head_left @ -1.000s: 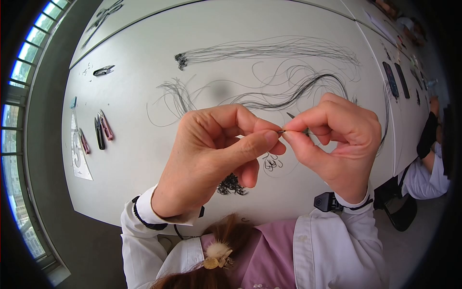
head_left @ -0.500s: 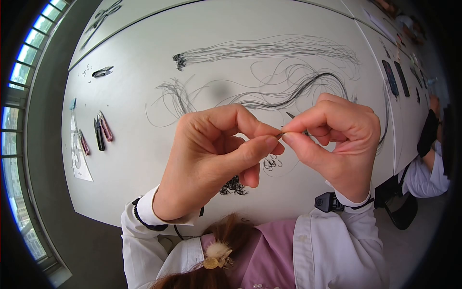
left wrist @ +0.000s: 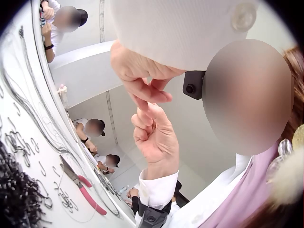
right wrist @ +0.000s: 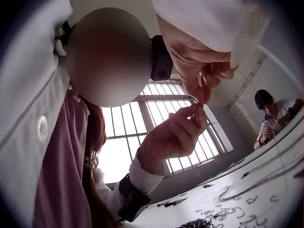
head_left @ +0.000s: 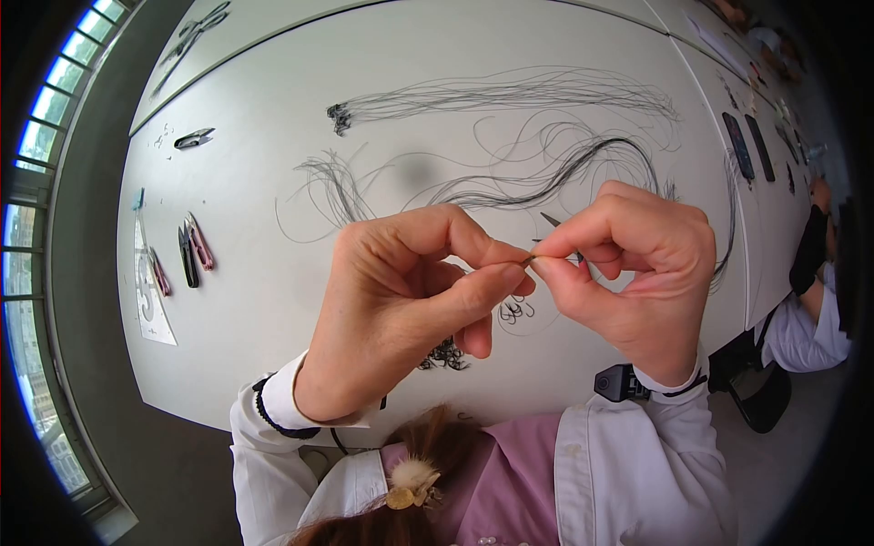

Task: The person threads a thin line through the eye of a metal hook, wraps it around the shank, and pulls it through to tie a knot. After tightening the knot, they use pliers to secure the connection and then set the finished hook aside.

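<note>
Both hands meet in front of the chest, above the table. My left hand (head_left: 391, 300) pinches a thin dark piece (head_left: 528, 261) between thumb and index finger, its other fingers curled. My right hand (head_left: 637, 264) pinches the same spot from the other side, fingertips right against the left ones. Most of the piece is hidden by the fingertips; I cannot tell its kind. Below the hands lie several loose black fishing hooks (head_left: 516, 312) and a dense hook pile (head_left: 444, 356), partly covered by the left hand. Red-handled scissors (left wrist: 81, 186) lie near the hooks.
Bundled dark fishing line (head_left: 555, 185) curves behind the hands; another bundle (head_left: 510, 96) lies farther back, with a dark clump (head_left: 339, 117) at its left end. Small snips (head_left: 188, 255), a clear ruler (head_left: 155, 314) and large scissors (head_left: 193, 38) lie leftward. Other people sit at the tables.
Both hands keep their pinch at nearly the same place. The left thumb and index fingertips have shifted slightly downward, and less of the thin dark piece shows.
</note>
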The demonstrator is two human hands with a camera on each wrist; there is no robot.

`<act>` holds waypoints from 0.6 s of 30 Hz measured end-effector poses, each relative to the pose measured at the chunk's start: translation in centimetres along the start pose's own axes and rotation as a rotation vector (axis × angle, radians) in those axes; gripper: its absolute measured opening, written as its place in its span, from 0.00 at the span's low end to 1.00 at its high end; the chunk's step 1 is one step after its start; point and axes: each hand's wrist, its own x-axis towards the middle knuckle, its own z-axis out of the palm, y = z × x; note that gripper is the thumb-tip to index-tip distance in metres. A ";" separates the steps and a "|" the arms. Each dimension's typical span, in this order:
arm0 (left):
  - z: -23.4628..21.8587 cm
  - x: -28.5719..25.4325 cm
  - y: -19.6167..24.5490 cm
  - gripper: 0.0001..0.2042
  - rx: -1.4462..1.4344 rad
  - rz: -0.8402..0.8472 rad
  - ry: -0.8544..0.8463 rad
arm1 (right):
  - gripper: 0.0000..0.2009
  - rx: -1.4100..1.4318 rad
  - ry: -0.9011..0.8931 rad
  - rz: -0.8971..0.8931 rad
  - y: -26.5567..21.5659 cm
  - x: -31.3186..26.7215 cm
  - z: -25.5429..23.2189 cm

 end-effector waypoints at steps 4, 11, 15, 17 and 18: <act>-0.2 0.1 0.3 0.04 -0.057 -0.103 -0.014 | 0.07 -0.015 0.009 -0.012 0.0 0.0 0.0; -0.4 0.1 0.8 0.06 -0.096 -0.170 -0.029 | 0.07 0.044 0.027 0.000 0.0 0.1 0.1; -0.3 0.0 1.0 0.06 -0.125 -0.184 -0.029 | 0.07 0.010 0.017 -0.001 -0.2 0.1 -0.1; -0.3 0.0 0.8 0.06 -0.152 -0.197 -0.022 | 0.07 -0.014 0.000 -0.008 -0.3 0.1 -0.2; -0.4 0.1 0.4 0.06 -0.113 -0.145 -0.034 | 0.07 -0.014 0.000 -0.008 -0.2 0.0 -0.1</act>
